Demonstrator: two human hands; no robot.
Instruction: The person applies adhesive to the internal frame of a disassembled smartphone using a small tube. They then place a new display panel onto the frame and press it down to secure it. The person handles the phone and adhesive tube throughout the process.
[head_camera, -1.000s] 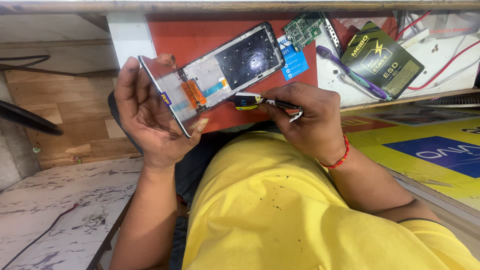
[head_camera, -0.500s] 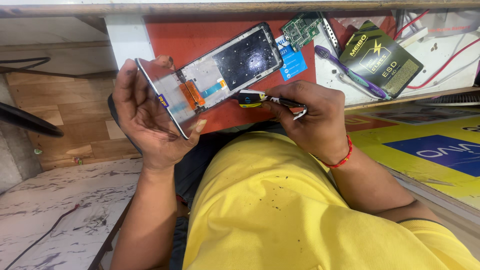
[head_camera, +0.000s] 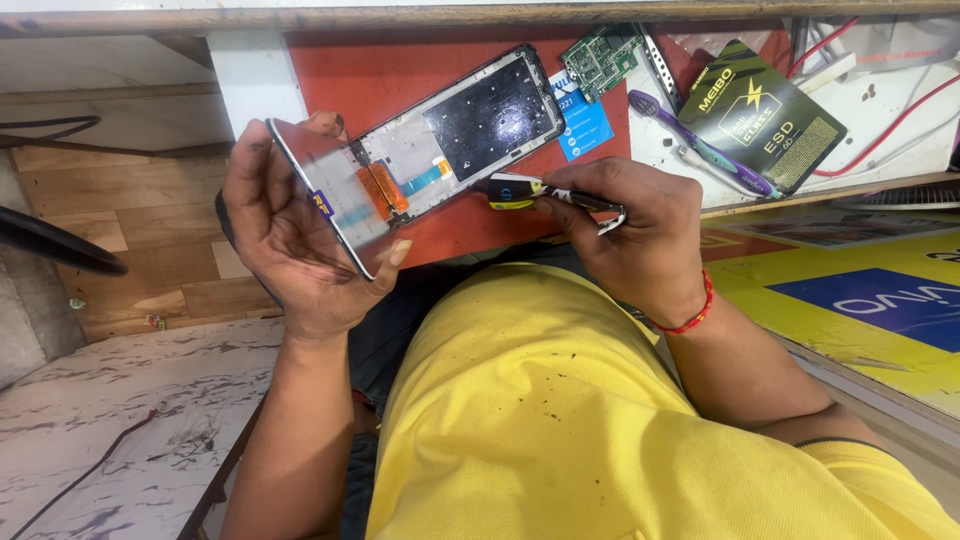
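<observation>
Left hand (head_camera: 295, 235): palm up, fingers curled around the near end of an opened phone frame (head_camera: 420, 160), thumb tip pressed on its lower edge, fingertips showing over the top edge. Frame held tilted above the near edge of the desk, over the red mat (head_camera: 350, 75); dark panel at the far end, orange flex strip and a small blue strip near the middle.

Right hand (head_camera: 635, 235): thumb and forefinger pinched on a black-and-yellow hand tool (head_camera: 515, 190), remaining fingers folded beneath it; tool head touching the frame's lower long edge, or just beside it. A thin metal piece shows at the knuckles. Red thread band (head_camera: 690, 315) on the wrist.

Red mat, far edge: green circuit board (head_camera: 600, 58), blue card (head_camera: 582, 125) partly under the frame.

White tray (head_camera: 880, 120), right of the mat: purple toothbrush (head_camera: 700, 145), black-and-gold packet (head_camera: 765, 110), red wires (head_camera: 880, 100).

Foreground: yellow shirt (head_camera: 580, 420). Right: yellow-and-blue printed sheet (head_camera: 860, 300)
</observation>
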